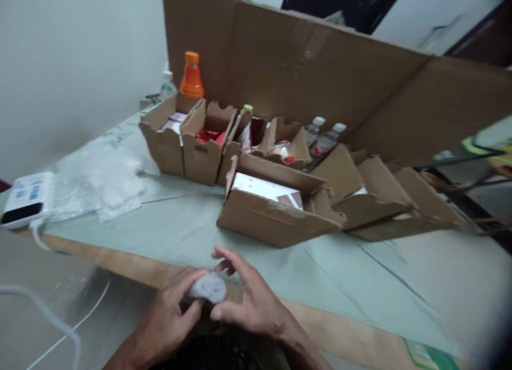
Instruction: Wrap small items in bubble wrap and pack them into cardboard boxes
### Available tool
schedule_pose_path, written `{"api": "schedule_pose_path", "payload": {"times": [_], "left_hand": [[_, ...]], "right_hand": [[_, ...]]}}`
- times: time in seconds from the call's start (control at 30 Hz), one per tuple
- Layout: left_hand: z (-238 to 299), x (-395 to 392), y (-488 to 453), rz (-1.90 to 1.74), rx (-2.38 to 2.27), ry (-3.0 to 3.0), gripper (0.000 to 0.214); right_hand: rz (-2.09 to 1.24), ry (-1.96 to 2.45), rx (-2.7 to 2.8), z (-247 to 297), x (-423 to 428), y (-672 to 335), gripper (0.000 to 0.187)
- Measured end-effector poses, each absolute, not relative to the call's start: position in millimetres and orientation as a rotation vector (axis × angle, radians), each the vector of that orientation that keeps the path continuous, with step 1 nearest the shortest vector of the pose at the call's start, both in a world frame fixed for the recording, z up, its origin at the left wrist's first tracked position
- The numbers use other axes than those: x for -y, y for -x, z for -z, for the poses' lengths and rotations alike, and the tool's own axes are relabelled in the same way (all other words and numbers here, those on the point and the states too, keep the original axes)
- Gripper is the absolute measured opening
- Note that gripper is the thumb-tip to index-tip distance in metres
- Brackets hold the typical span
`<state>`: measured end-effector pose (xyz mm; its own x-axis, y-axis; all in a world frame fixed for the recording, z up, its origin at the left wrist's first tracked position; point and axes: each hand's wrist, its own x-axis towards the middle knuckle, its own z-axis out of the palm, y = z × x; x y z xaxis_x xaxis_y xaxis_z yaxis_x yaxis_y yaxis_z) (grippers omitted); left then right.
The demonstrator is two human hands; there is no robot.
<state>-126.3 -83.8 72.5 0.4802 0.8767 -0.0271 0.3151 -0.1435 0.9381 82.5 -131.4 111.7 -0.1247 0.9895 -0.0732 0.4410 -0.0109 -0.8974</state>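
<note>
Close to my body, at the table's front edge, a whitish translucent bundle (210, 288) with a rounded end shows between my hands; it looks like rolled plastic wrap, but blur hides what is inside. My left hand (176, 308) is closed around its left side, fingers over the top and thumb below. On the other side, my right hand (252, 300) has its thumb and fingers spread apart. Its thumb tip comes close to the bundle's lower right; whether it touches, I cannot tell.
A cardboard bin (276, 220) holding a white box (264, 187) stands ahead. Behind it are several bins, an orange bottle (192, 79) and clear bottles (328, 139) before a tall cardboard panel (276, 50). Left lie bubble wrap (116, 181) and a white device (28, 199) with a cable.
</note>
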Motion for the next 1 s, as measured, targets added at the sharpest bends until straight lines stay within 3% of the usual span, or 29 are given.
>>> {"api": "schedule_pose_path", "payload": {"times": [0.03, 0.17, 0.23, 0.33, 0.57, 0.63, 0.8, 0.9, 1.0], "left_hand": [[-73.3, 85.8, 121.5, -0.683, -0.99, -1.776, 0.036], [-78.2, 93.7, 99.0, -0.694, -0.944, -1.845, 0.031], [-81.9, 95.2, 90.5, -0.691, -0.902, -1.792, 0.036], [-88.1, 87.4, 81.2, -0.884, -0.917, -1.651, 0.05], [-88.9, 30.5, 43.2, -1.287, -1.034, -1.441, 0.059], [-82.5, 21.6, 29.9, -1.278, -1.055, -1.466, 0.064], [-65.1, 21.8, 11.8, -1.193, -1.092, -1.555, 0.072], [-59.0, 24.7, 9.7, -1.195, -1.147, -1.592, 0.072], [-56.2, 24.9, 8.7, -1.2, -1.17, -1.659, 0.067]], "right_hand": [[-1.087, 1.533, 1.688, -115.9, 136.3, -84.1, 0.081], [-0.847, 1.698, 1.812, -133.2, 155.6, -92.2, 0.032], [-0.759, 1.715, 1.789, -149.6, 166.8, -106.1, 0.023], [-0.592, 1.69, 1.626, -188.1, 180.5, -144.6, 0.021], [-0.325, 1.545, 1.113, -250.6, 137.0, -251.5, 0.029], [-0.212, 1.78, 1.262, -252.5, 119.4, -263.2, 0.03], [0.561, 2.577, 1.688, -266.0, 99.3, -238.1, 0.036], [0.477, 2.741, 2.013, -273.9, 82.6, -217.9, 0.022], [0.225, 2.807, 2.069, -271.3, 64.7, -217.7, 0.023]]}}
